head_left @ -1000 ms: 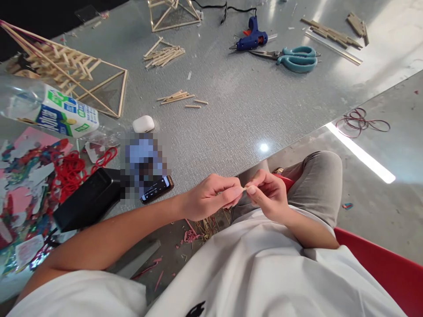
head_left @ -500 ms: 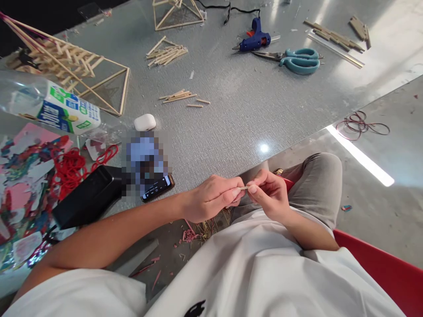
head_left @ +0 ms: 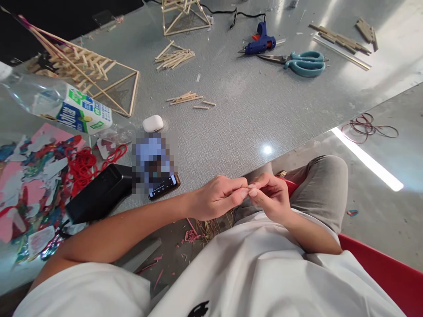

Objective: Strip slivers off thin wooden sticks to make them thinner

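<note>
Thin wooden sticks point(head_left: 187, 100) lay on the grainy grey desk point(head_left: 231, 132), a broad stretch from its straight edge, beside which left hand point(head_left: 214, 199) and right hand point(head_left: 271, 197) pinched a small, mostly hidden piece point(head_left: 249, 188).

Wht tee point(head_left: 264, 268), gry pants point(head_left: 325, 193)

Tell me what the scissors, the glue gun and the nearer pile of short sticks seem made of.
Scissors: grey blades with a metallic sheen, probably steel; smooth teal handles, likely plastic.
Glue gun: smooth blue body, likely moulded plastic.
Short sticks: pale tan and matte, probably bare wood, though bamboo is possible.
</note>
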`<state>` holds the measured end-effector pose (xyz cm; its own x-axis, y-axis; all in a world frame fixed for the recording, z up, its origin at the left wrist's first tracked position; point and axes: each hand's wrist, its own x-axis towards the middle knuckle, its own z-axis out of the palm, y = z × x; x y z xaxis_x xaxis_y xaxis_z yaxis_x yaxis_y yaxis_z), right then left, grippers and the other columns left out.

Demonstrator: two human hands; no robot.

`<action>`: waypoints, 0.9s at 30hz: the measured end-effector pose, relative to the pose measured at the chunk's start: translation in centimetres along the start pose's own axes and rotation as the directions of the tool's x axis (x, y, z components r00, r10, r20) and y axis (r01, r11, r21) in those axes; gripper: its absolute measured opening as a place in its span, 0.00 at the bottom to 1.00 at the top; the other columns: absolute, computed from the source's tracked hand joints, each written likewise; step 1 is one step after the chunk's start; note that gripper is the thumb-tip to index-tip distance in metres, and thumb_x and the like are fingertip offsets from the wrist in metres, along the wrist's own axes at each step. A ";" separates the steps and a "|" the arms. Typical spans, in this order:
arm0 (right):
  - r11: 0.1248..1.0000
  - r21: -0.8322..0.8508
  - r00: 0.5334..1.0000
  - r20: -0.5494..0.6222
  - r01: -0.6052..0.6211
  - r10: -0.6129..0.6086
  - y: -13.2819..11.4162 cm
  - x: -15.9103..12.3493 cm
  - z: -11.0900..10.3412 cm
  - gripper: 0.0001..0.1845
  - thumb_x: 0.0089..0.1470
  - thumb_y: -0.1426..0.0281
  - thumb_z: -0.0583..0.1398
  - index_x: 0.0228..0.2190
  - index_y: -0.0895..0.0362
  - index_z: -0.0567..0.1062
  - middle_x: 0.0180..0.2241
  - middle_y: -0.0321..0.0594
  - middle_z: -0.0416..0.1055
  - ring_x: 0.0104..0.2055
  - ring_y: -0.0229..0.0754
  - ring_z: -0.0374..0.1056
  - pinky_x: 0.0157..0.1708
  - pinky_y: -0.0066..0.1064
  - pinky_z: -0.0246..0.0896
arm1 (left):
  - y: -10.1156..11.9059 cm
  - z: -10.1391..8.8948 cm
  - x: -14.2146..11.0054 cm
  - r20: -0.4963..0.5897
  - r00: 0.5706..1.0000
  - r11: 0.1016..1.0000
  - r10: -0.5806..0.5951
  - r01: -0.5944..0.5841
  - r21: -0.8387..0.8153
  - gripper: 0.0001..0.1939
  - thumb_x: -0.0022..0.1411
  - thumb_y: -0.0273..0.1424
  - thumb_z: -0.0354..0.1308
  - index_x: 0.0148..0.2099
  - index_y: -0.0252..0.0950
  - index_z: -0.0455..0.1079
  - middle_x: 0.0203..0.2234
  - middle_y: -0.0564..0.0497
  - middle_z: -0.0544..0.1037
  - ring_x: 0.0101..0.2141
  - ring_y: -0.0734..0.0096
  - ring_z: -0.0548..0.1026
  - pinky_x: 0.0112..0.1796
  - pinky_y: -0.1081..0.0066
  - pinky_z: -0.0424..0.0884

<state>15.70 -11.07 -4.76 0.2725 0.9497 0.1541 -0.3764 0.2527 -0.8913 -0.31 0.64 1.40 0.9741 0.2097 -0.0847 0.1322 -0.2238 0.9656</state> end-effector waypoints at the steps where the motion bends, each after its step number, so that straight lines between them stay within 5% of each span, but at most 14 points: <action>1: 1.000 -0.007 1.000 -0.001 0.001 -0.001 0.1 0.0 -0.1 0.16 0.61 0.58 0.75 0.31 0.54 0.80 0.21 0.32 0.75 0.17 0.32 0.65 0.18 0.23 0.64 | 0.0 0.1 0.0 -0.004 1.000 1.000 -0.015 0.015 -0.016 0.19 0.80 0.40 0.46 0.34 0.39 0.59 0.23 0.59 0.60 0.23 0.76 0.57 0.26 0.72 0.56; 5: 0.989 -0.142 0.999 0.031 0.042 -0.038 0.0 0.2 -0.7 0.15 0.64 0.55 0.72 0.35 0.54 0.83 0.19 0.32 0.75 0.17 0.34 0.67 0.17 0.24 0.65 | -0.2 0.2 -0.2 -0.021 0.999 0.997 -0.030 0.029 -0.070 0.20 0.80 0.44 0.44 0.35 0.40 0.59 0.24 0.57 0.63 0.26 0.73 0.62 0.30 0.71 0.62; 8: 0.921 -0.328 0.975 0.136 0.209 -0.173 -0.9 0.5 -1.7 0.07 0.67 0.64 0.71 0.42 0.54 0.85 0.22 0.32 0.78 0.19 0.34 0.71 0.20 0.25 0.67 | 0.0 0.2 -0.3 -0.027 0.999 0.999 -0.037 0.036 -0.006 0.18 0.80 0.42 0.44 0.36 0.40 0.59 0.24 0.57 0.64 0.26 0.72 0.62 0.30 0.70 0.63; 14: 0.617 -0.574 0.839 0.436 0.538 -0.326 -3.8 1.2 -3.9 0.08 0.66 0.77 0.70 0.45 0.55 0.83 0.27 0.33 0.80 0.23 0.32 0.68 0.24 0.26 0.63 | 0.8 0.3 0.1 -0.017 0.999 0.984 -0.033 0.035 0.176 0.15 0.79 0.35 0.46 0.41 0.37 0.69 0.23 0.59 0.66 0.23 0.76 0.64 0.30 0.73 0.61; 20: 0.309 -0.671 0.739 0.599 0.674 -0.308 -5.0 0.1 -4.8 0.16 0.65 0.79 0.68 0.52 0.54 0.82 0.39 0.41 0.85 0.35 0.42 0.75 0.34 0.34 0.71 | 0.1 0.7 0.2 -0.076 0.995 0.972 0.068 -0.049 0.231 0.18 0.78 0.34 0.49 0.32 0.38 0.62 0.20 0.60 0.61 0.22 0.78 0.59 0.26 0.74 0.57; 23: 0.281 -0.675 0.731 0.614 0.682 -0.299 -5.1 -0.3 -4.9 0.18 0.65 0.79 0.68 0.54 0.53 0.82 0.42 0.41 0.86 0.38 0.44 0.76 0.37 0.36 0.74 | 0.0 0.8 0.2 -0.080 0.992 0.972 0.094 -0.074 0.223 0.18 0.76 0.33 0.51 0.29 0.38 0.60 0.20 0.60 0.59 0.21 0.78 0.57 0.25 0.74 0.55; 27: 0.371 -0.646 0.744 0.594 0.667 -0.305 -5.2 -0.2 -4.9 0.16 0.65 0.78 0.70 0.52 0.52 0.82 0.41 0.40 0.86 0.36 0.43 0.77 0.38 0.37 0.75 | 0.0 0.8 0.3 -0.061 0.992 0.972 0.108 -0.093 0.216 0.18 0.73 0.31 0.52 0.28 0.38 0.57 0.19 0.60 0.58 0.21 0.78 0.55 0.25 0.72 0.54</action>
<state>21.94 -13.52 -2.26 -0.2082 0.7398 0.6398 0.6141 0.6080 -0.5032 0.10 -0.11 1.19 0.9697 0.2417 0.0353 0.0778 -0.4425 0.8934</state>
